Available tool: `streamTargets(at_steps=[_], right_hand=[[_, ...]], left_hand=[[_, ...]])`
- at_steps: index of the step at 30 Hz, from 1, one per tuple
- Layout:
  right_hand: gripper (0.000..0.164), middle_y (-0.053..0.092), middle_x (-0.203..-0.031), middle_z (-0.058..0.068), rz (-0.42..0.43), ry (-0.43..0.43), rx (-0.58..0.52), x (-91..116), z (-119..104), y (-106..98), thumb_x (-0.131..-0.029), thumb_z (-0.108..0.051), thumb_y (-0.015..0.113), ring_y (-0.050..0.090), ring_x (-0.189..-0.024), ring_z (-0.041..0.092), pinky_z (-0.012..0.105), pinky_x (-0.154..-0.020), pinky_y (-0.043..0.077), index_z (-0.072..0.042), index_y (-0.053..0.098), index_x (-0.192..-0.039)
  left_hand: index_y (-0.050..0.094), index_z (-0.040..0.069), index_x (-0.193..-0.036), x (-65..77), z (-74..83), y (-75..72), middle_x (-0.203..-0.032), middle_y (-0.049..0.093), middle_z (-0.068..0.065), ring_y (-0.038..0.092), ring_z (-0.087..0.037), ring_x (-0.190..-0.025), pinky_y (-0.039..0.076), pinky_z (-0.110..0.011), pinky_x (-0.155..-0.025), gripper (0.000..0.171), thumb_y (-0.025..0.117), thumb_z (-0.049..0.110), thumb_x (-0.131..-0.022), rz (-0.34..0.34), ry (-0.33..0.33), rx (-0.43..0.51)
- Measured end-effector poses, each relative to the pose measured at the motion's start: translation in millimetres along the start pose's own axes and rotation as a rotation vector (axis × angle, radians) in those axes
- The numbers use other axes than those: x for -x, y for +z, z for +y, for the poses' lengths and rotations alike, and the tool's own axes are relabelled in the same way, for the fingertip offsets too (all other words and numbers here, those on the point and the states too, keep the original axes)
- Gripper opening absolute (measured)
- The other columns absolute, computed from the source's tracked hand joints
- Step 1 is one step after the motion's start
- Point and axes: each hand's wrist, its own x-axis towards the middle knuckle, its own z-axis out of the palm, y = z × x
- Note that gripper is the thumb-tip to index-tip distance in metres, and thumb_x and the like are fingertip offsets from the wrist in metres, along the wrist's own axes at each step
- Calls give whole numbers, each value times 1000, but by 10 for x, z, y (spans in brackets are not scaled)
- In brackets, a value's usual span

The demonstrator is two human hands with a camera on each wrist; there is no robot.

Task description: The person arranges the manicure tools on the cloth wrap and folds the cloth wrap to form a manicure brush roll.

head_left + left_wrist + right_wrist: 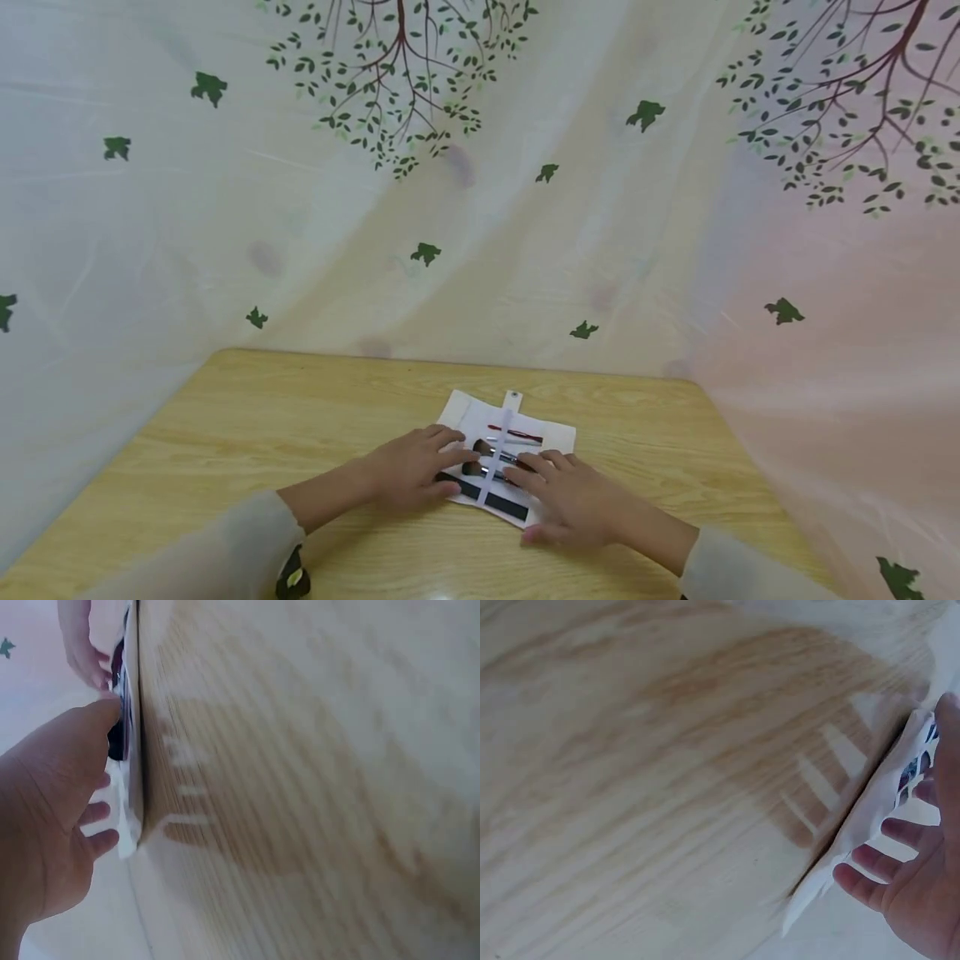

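A white brush roll lies unfolded on the table, its snap tab pointing away from me. Across its middle runs a white band over two makeup brushes, a thin red-handled brush, a slim pale tool and a long black strip. My left hand rests at the roll's left edge, fingers loosely spread, thumb by the black strip. On the right side, my right hand spreads its fingers over the brush handles. In the right wrist view the roll is edge-on beside relaxed fingers.
The wooden table extends around the roll on all sides. Behind it hangs a pale curtain with printed branches and green leaves, which also drops along both sides. A dark band sits at the left wrist.
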Motion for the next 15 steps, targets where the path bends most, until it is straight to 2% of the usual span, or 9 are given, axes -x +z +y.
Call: streamTargets(at_steps=[3,7,10,15], right_hand=[[81,37,-161,7,0,-5,6,5,-42,14,-100,-74,30,41,-139,33,57,-108,40,-24,26,-163],[78,32,-165,6,-8,-16,-24,32,21,39,-103,-69,31,37,-145,33,58,-111,37,-22,21,-164],[75,27,-167,5,-14,-42,-42,52,118,61,-105,-65,31,31,-149,34,60,-114,34,-22,18,-165],[69,21,-170,4,10,-85,-9,72,270,98,-108,-58,31,25,-153,35,59,-116,31,-23,18,-165]], left_hand=[[40,31,-158,-2,-85,8,-156,46,-10,39,-29,-146,33,-48,-118,51,42,45,-109,-52,73,22],[41,29,-158,8,-92,27,-150,52,-12,45,-28,-140,38,-46,-115,52,41,47,-109,-58,135,-1],[39,31,-159,43,-32,49,-148,52,-11,48,-29,-136,43,-47,-109,55,41,51,-108,-43,139,-27],[32,35,-161,113,119,60,-153,47,-9,44,-29,-138,44,-50,-108,57,38,55,-108,-56,93,-39]])
